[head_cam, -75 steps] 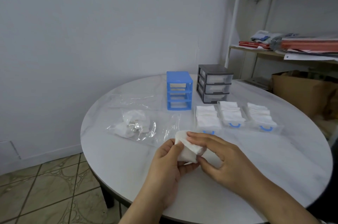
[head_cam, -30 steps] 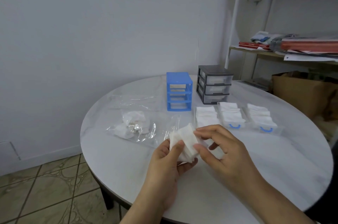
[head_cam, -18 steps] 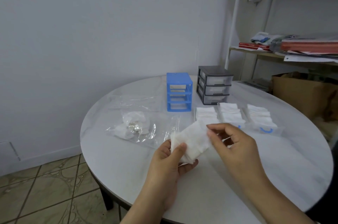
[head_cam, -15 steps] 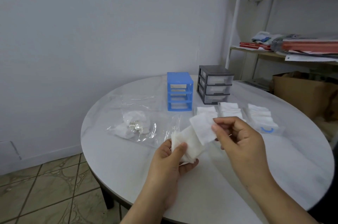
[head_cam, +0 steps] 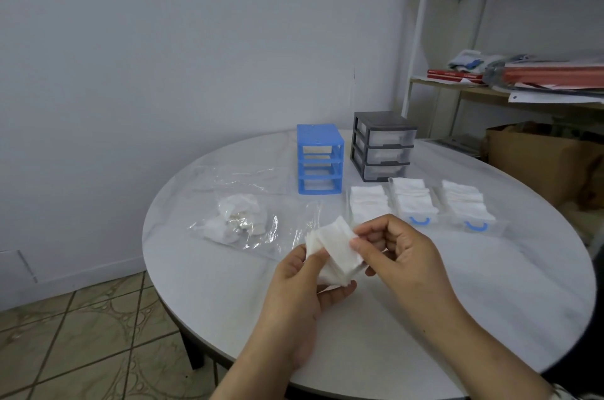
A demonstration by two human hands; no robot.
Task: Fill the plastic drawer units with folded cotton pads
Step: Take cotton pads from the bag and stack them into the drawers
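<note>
Your left hand (head_cam: 302,285) grasps a small stack of cotton pads (head_cam: 335,252) above the near worktop (head_cam: 490,301) while your right hand (head_cam: 397,252) pinches its right edge, with three pad-filled drawers (head_cam: 413,203) lying just beyond and the blue drawer unit (head_cam: 319,159) and grey drawer unit (head_cam: 383,144) standing farther back.

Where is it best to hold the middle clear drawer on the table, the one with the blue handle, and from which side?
Grip the middle drawer by its two long side walls, coming from above. It lies flat and open-topped, piled with folded pads, so a level pinch should keep them in. Neighbouring drawers sit close on both sides; the blue handle at the near end is probably the freer hold.
</note>
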